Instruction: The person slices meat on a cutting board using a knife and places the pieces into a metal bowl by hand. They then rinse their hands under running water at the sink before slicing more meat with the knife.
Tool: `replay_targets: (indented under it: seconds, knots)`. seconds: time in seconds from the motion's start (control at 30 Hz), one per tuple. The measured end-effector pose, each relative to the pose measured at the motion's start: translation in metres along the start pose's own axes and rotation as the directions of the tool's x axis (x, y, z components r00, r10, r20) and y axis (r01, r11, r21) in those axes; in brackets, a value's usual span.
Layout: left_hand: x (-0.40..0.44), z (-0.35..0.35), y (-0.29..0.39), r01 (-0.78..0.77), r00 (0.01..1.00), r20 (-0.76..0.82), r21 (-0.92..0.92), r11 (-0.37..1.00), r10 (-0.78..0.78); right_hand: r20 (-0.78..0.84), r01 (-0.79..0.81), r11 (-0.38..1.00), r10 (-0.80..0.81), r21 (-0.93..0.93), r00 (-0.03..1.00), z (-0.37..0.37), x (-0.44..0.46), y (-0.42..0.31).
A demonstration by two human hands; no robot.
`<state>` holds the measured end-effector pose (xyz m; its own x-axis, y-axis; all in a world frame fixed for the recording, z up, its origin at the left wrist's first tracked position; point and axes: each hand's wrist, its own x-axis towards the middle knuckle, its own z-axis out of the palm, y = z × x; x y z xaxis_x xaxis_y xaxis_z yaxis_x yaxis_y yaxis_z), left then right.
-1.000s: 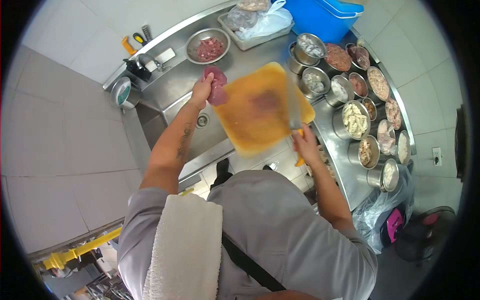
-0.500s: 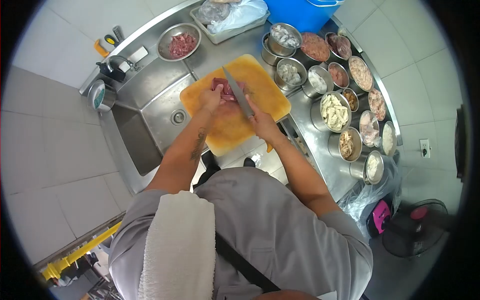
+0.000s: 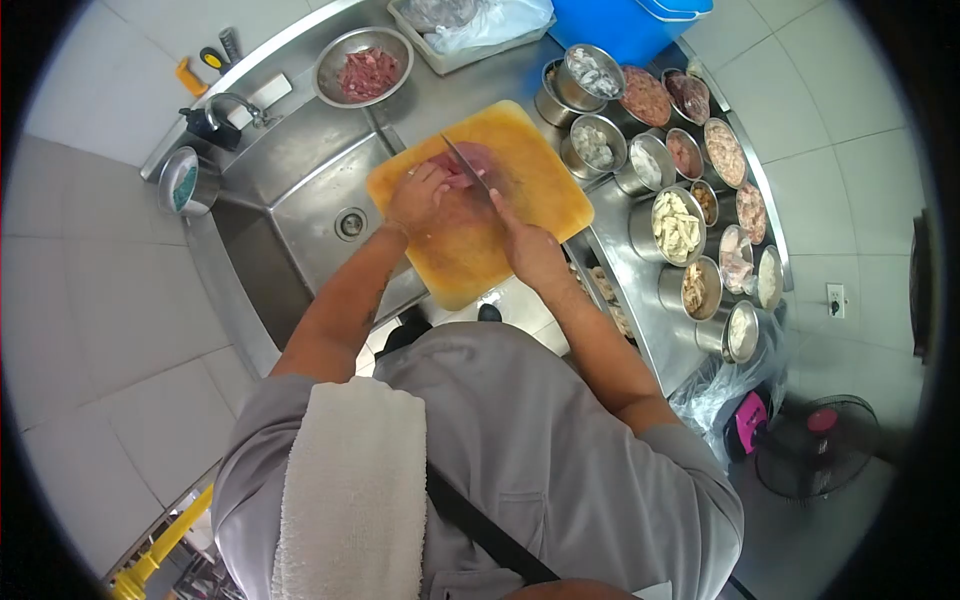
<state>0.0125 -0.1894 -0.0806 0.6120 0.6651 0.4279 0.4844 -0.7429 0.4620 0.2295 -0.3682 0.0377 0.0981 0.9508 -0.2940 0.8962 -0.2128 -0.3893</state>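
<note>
On a yellow-stained cutting board [image 3: 465, 265] lies a piece of raw red meat [image 3: 480, 157]. My left hand [image 3: 418, 195] presses on its near left side, fingers bent over it and partly covering it. In my right hand [image 3: 533, 252] I grip a large kitchen knife [image 3: 466, 164], its blade slanting up and left across the meat. The blade looks narrow from above, edge down beside my left fingertips. The knife's handle is hidden in my fist.
Left of the board is a steel sink [image 3: 310, 215] with a faucet [image 3: 235, 105]. A steel bowl of cut meat [image 3: 366, 74] stands behind it. Several steel containers, one with pale yellow strips [image 3: 675, 226], line the right counter. A blue bin [image 3: 615, 35] stands at the back.
My left hand has gone from holding the meat's edge to lying over it with bent fingers. The knife has turned more edge-down onto the meat. The camera view has shifted slightly.
</note>
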Motion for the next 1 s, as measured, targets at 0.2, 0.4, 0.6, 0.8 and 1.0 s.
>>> replay_targets:
  seconds: [0.2,0.4,0.6,0.8,1.0]
  knots:
    - [-0.005,0.009,0.0,0.059,0.996,-0.07,-0.057,0.997,-0.063,0.032,0.052,0.98,-0.046,-0.19,0.998,-0.009,-0.008,-0.009]
    - [-0.006,0.01,-0.001,0.102,0.994,-0.042,-0.079,0.992,-0.106,0.093,0.059,0.928,-0.026,-0.369,0.995,-0.016,-0.006,-0.024]
    - [-0.004,0.006,0.0,0.085,0.994,-0.064,-0.119,0.989,-0.093,0.134,0.008,0.979,0.02,-0.205,0.991,0.007,0.038,-0.028]
    - [-0.014,0.02,-0.014,0.072,0.994,-0.074,-0.075,0.995,-0.078,0.147,-0.06,0.998,0.056,0.024,0.988,0.045,0.109,-0.021]
    - [-0.014,0.012,-0.003,0.17,0.979,-0.103,-0.049,0.984,-0.174,0.144,0.005,1.0,-0.006,0.012,0.99,0.048,0.073,0.002]
